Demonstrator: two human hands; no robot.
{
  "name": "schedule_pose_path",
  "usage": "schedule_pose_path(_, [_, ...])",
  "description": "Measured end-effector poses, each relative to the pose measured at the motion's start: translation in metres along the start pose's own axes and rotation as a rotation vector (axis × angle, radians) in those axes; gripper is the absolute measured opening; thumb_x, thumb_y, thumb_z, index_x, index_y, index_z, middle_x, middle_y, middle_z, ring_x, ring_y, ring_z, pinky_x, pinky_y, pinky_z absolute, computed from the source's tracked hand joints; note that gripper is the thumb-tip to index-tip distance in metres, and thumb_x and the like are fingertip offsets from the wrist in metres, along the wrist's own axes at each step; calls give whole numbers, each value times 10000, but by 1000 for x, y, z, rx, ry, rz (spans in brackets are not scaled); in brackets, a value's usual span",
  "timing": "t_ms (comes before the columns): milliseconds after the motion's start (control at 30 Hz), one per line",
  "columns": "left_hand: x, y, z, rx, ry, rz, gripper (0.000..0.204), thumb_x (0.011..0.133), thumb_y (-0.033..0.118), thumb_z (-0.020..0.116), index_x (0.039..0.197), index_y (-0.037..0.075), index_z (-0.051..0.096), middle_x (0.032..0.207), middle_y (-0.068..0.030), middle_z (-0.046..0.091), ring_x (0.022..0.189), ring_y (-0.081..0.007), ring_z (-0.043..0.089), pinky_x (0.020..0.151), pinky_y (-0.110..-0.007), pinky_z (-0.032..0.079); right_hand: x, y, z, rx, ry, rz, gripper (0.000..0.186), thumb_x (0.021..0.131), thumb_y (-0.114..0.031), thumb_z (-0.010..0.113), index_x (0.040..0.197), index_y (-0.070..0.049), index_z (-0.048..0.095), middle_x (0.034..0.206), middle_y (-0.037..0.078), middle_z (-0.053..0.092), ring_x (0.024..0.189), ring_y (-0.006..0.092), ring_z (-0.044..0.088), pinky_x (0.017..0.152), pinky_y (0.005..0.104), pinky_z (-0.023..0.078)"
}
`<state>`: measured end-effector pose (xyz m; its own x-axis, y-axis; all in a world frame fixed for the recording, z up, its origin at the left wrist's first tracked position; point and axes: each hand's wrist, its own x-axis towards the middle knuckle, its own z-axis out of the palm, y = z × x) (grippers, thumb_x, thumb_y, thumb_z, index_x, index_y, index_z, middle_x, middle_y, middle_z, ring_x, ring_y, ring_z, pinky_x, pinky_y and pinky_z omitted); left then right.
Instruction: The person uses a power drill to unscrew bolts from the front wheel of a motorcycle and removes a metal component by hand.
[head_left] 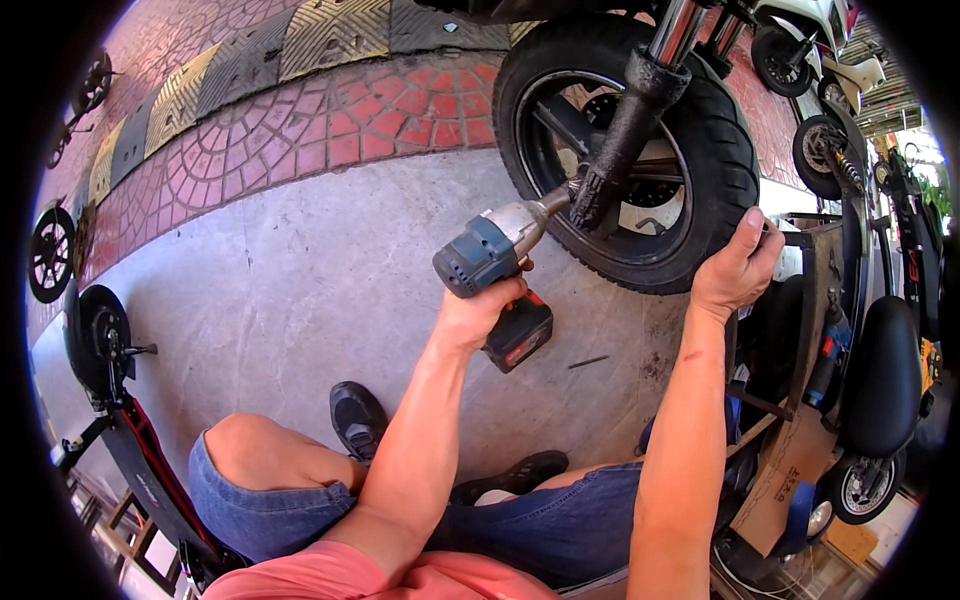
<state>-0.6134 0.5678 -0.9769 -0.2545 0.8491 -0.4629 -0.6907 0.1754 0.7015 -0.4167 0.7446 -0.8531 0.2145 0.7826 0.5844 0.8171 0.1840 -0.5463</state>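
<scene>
My left hand is closed round the grip of a blue and grey cordless impact wrench with a black and red battery below. The wrench's socket meets the axle end at the foot of a dirty black fork leg. A motorbike front wheel with a black knobbly tyre stands upright there, a brake disc partly showing behind its spokes. My right hand grips the tyre's near right edge, thumb upward; some of its fingers are partly hidden.
A thin dark rod lies on the concrete floor. To the right stands a metal-framed rack with a blue power tool and cardboard. A black scooter stands at left. Red paving and a yellow-black ramp lie beyond.
</scene>
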Motion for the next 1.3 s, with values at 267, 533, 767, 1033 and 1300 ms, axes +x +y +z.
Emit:
schedule_pose_path(267, [0,-5,0,-30,20,-26,268,782,-79,681,1023,39,686,929,-36,692,715,-135,606,627,-306,495,0,-1,0,17,5,2,607,1025,-579,564,1106,10,686,957,176,717,919,342,657,866,420,487])
schedule_pose_path(533, [0,-9,0,-46,29,1,340,756,-104,675,1068,31,687,923,-69,692,697,-171,619,620,-324,524,0,0,1,36,-4,8,599,1024,-571,569,1106,10,687,966,172,711,919,332,652,868,414,487])
schedule_pose_path(767, [-1,-10,1,-16,31,16,297,767,-90,676,1037,33,687,917,-60,690,691,-159,615,615,-317,514,0,-5,0,-17,-11,34,653,1016,-620,538,1110,9,685,999,193,720,953,373,663,876,438,488])
schedule_pose_path(1033, [-2,-8,4,-19,28,6,238,781,-75,670,991,36,684,913,-44,683,690,-138,607,606,-303,494,0,-6,-3,-35,-8,31,664,1007,-657,528,1089,-16,681,988,182,724,942,383,669,860,457,491])
schedule_pose_path(1300, [-3,-11,5,-39,36,5,233,778,-75,670,983,35,689,904,-46,688,679,-142,611,588,-302,496,-2,-6,-3,-37,3,30,651,997,-659,550,1084,-27,684,970,169,729,931,382,679,849,461,494])
